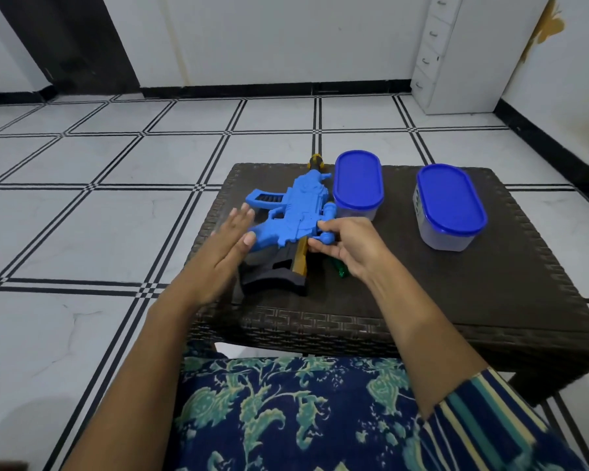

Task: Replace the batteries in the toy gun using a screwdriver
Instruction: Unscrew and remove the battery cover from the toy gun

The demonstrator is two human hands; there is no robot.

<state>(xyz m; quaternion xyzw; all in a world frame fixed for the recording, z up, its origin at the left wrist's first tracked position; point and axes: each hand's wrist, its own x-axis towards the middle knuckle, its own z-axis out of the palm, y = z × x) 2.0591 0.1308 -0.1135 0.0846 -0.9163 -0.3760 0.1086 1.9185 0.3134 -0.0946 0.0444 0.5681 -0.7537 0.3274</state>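
So the toy gun (296,212) is lying flat on the wicker table (456,294), and you're pinching its scope side with your right hand (347,246). Your left hand (228,248) is hovering open, fingers straight, by its grip. The green screwdriver (340,270) is peeking out just right of its stock.

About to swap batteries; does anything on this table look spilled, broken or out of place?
Nothing stands out. The toy gun lies flat on the table, both blue-lidded tubs stand upright and closed, and the green screwdriver lies partly under the right hand.
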